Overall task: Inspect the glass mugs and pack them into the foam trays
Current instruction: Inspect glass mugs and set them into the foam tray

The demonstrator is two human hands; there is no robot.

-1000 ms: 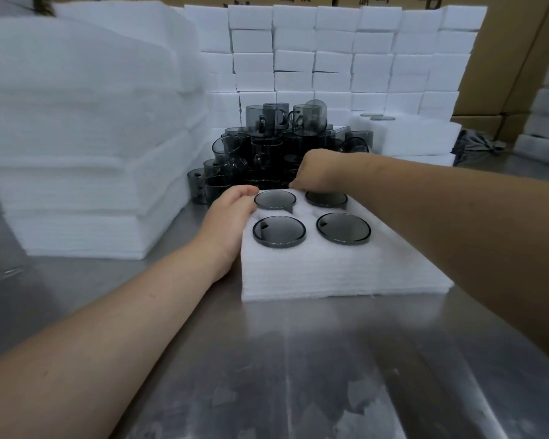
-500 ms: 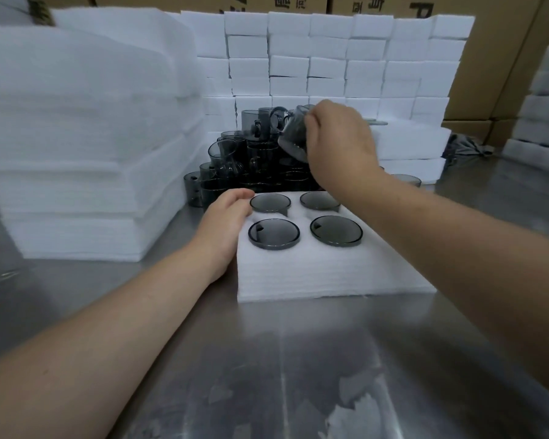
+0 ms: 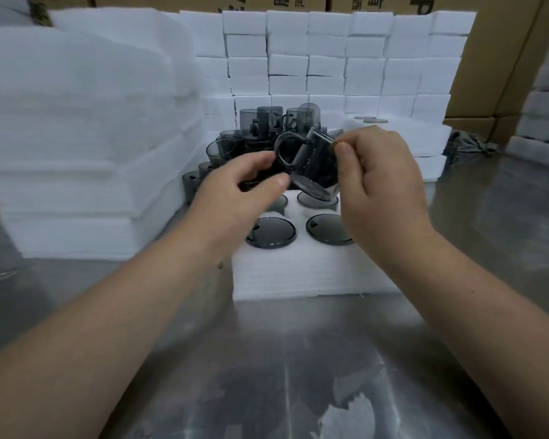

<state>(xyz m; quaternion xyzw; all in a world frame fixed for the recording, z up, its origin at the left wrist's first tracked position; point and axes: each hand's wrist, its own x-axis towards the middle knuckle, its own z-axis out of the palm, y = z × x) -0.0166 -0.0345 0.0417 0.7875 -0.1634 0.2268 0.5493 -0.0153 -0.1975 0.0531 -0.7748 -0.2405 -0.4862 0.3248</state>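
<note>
Presently: right hand (image 3: 384, 185) grip closed, thumb and fingers pinching one smoky mug (image 3: 314, 163), tilted, its handle toward the left hand (image 3: 238, 188). That hand's fingers curl beside the handle, and blur hides whether they hold it. The mug is aloft above the tray (image 3: 298, 274), where four mugs (image 3: 270, 236) sit sunk in pockets. Behind is a loose pile (image 3: 260, 125), with foam stacks (image 3: 76, 122) left and rear, all on a steel bench (image 3: 282, 359). Step judged: inspection, packing to follow. The next move calls for a free pocket; none shows plainly. Writing: cartons (image 3: 298, 1) carry cropped characters, unreadable; no brand seen on the glass.
</note>
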